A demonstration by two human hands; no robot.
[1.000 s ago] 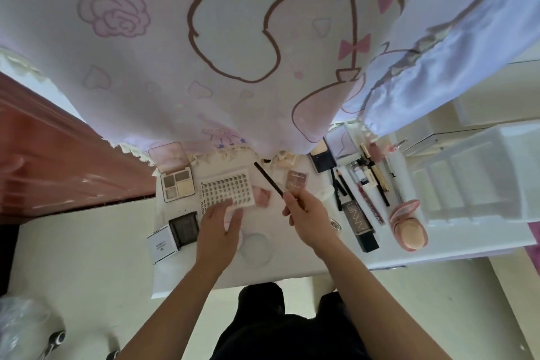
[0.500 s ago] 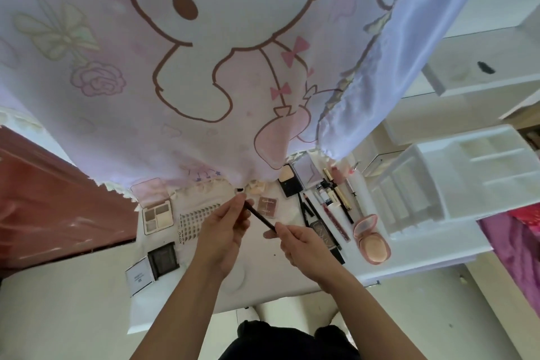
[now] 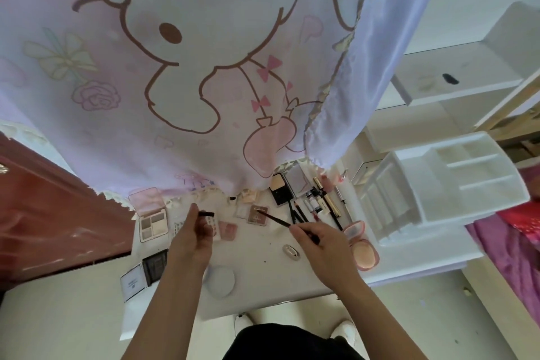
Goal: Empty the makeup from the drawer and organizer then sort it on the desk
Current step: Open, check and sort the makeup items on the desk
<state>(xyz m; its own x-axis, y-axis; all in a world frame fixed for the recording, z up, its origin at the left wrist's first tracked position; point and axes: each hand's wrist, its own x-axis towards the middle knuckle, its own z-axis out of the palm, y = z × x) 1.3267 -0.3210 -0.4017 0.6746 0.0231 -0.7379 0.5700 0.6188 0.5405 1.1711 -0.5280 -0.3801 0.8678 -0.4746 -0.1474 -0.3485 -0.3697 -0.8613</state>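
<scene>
Hands now pulled apart: left hand (image 3: 190,238) fingers pinch the freed cap (image 3: 207,214), right hand (image 3: 324,248) fingers clamp the liner pencil (image 3: 276,221) above the desk (image 3: 263,275). Probably an inspection; it likely belongs with the pencil row (image 3: 298,213) at 1 o'clock.

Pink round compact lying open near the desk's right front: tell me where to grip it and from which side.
Take the pink compact by its round base, pinching across the rim from above on the near side, I'd say. Its open lid is hinged at the far edge and would likely swing if held.
</scene>
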